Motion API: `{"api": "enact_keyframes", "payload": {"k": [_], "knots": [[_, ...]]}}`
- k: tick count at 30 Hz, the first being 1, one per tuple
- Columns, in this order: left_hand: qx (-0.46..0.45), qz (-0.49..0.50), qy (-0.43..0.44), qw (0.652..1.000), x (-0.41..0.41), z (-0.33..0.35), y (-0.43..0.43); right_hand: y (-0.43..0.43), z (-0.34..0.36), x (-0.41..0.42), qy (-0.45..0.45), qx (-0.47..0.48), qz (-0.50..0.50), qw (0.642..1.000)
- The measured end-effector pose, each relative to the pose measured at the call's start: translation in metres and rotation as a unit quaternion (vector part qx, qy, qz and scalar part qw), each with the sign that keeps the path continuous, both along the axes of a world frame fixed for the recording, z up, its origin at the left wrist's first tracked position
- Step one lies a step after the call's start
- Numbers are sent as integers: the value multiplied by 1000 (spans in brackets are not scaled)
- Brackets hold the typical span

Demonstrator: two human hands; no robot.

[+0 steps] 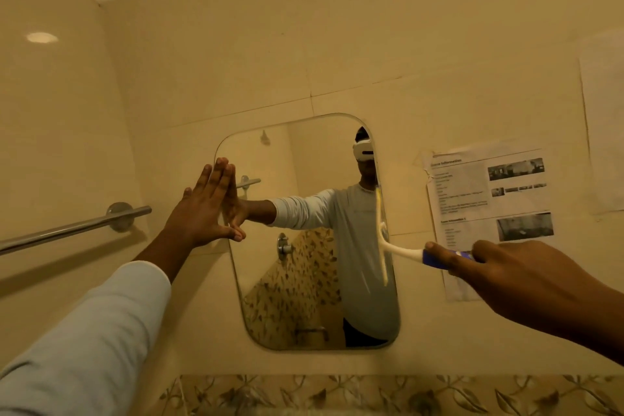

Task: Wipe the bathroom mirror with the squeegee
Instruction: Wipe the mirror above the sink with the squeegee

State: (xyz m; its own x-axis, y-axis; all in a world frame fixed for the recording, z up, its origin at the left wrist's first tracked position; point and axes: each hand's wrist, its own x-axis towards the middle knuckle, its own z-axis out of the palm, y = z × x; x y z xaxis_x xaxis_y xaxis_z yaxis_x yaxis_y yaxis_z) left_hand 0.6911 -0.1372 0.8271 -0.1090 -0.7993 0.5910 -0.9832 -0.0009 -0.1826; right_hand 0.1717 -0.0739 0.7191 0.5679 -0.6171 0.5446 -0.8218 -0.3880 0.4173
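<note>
A rounded rectangular mirror [304,273] hangs on the cream tiled wall. My left hand [206,209] presses flat against its upper left edge, fingers straight and together. My right hand [513,277] grips the blue handle of a squeegee [401,248]. Its white neck leads to a yellowish blade that stands upright against the mirror's right edge. The mirror reflects a person in a grey long-sleeved top wearing a white headset.
A chrome towel bar [71,230] runs along the wall left of the mirror. A printed paper sheet [493,209] is stuck to the wall right of it, partly behind my right hand. A floral tile border [371,395] runs below.
</note>
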Motion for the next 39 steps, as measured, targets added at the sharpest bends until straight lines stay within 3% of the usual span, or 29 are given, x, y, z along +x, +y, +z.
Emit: {"api": "enact_keyframes", "payload": {"k": [4,12,18,39], "knots": [[2,8,-5,1000,-3,-1,4,9,-10,12,-12,-62,130,989],[8,15,2,1000,-6,3,6,-4,-50,175,14,78,218,973],[11,28,-5,1000,-9,1,6,-14,-55,230,42,116,207,971],[-13,-8,5,1000,1,-3,-3,-38,-78,124,-27,106,148,983]]}}
